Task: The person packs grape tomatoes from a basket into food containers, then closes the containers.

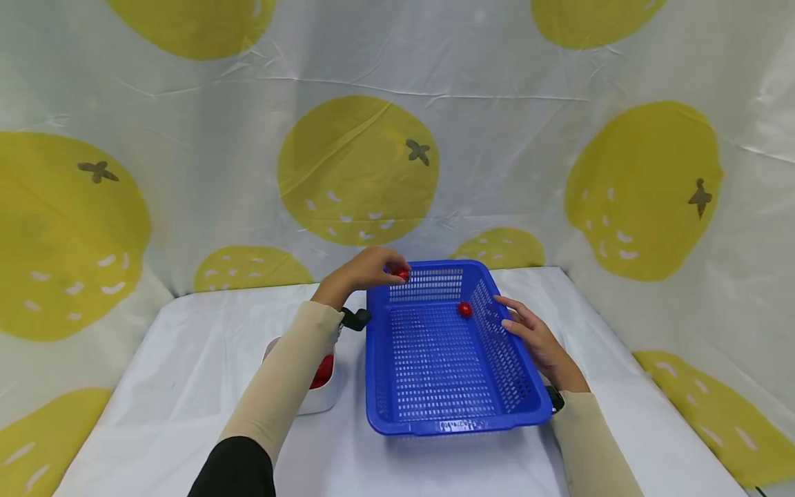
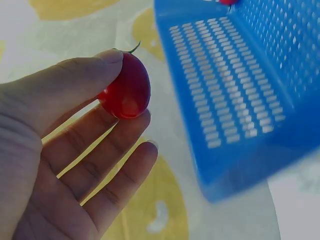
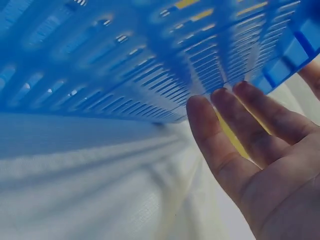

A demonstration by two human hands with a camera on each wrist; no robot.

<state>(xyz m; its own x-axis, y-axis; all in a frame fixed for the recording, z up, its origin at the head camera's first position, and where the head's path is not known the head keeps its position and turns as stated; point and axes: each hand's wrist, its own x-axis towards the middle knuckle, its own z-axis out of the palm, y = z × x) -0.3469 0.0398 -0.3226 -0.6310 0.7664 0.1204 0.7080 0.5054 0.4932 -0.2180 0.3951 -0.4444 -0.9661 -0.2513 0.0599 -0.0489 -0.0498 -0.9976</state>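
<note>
Cherry tomato (image 2: pixel 127 90) is what we are pinching in our left hand (image 1: pixel 366 270), thumb on top and fingertips beneath, right at the far left corner of the blue basket (image 1: pixel 515 393), at rim height. In the head view it is showing only as a red spot (image 1: pixel 402 275) at our fingertips. 1 cherry tomato (image 1: pixel 464 310) is already lying on the basket floor near the far right side, so we are judging the work as barely begun: 1 in, 1 on the way. More red fruit (image 1: pixel 323 371) is waiting in the white container (image 1: pixel 313 400) just left of the basket, partly hidden by our left forearm; we cannot tell how many.

Our right hand (image 1: pixel 535 336) is lying flat, fingers straight and gripping nothing, against the basket's right outer wall, as the right wrist view is confirming.

For room, the basket interior is wide open apart from that 1 tomato. The rim is standing between the held tomato and the floor. The bench (image 1: pixel 186 359) is offering free cloth all round, with the fruit-print backdrop (image 1: pixel 357 169) closing in behind and at both sides.
</note>
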